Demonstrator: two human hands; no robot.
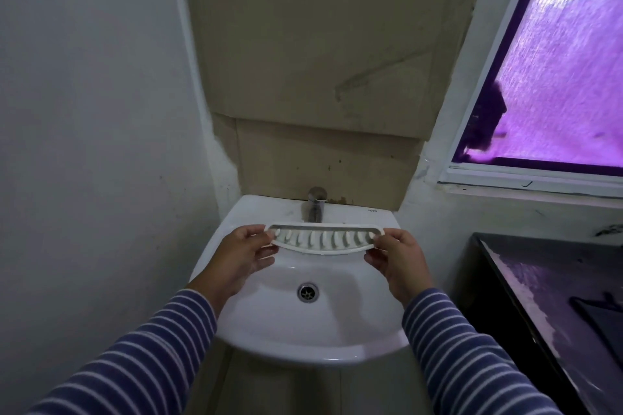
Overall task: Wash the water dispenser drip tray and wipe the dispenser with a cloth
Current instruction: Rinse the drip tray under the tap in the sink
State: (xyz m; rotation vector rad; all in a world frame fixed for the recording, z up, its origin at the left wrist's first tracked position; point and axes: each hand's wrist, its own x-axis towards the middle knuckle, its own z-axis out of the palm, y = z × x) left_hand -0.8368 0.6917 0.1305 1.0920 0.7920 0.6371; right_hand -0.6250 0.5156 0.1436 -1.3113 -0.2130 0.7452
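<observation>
L hand (pixel 243 256) & R hand (pixel 401 259) each clamped on drip tray (pixel 323 238) ends, above sink (pixel 313 344).

The single head-worn view looked forward and down, close above a white ceramic wall basin (pixel 313 347).

left hand (pixel 244 254), right hand (pixel 399 261), both pinching

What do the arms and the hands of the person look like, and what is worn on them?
Both arms wear long sleeves of one knitted top, dark blue with thin white stripes running around the arm. The sleeves end at the wrists. The left hand and the right hand are bare: no gloves, and no ring, watch or bracelet shows in this view.
</observation>
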